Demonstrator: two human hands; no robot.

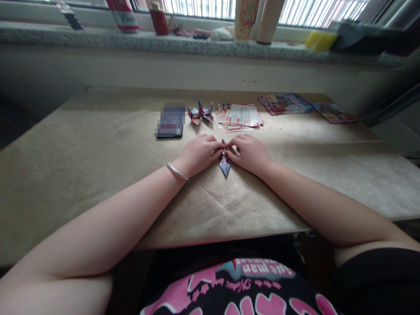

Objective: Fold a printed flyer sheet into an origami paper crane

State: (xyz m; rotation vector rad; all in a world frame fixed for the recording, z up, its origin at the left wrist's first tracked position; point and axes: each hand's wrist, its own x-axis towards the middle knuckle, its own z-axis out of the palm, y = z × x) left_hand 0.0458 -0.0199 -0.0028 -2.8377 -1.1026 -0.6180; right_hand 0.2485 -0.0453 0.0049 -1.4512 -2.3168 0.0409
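Observation:
A small diamond-shaped piece of folded printed paper (225, 166) lies on the table in front of me, one point toward my body. My left hand (201, 152), with a silver bangle at the wrist, pinches its left side near the upper part. From the other side my right hand (248, 153) grips it with thumb and forefinger. The fingertips of both hands almost meet and cover the middle of the paper. Just beyond my hands stand folded paper cranes (205, 112) made of similar printed paper.
A dark phone-like device (171, 122) lies left of the cranes. Right of them sits a stack of printed sheets (241, 116), with colourful leaflets (285, 104) and another small pile (334, 113) farther right. Bottles and a yellow item (321, 40) line the stone windowsill (197, 47).

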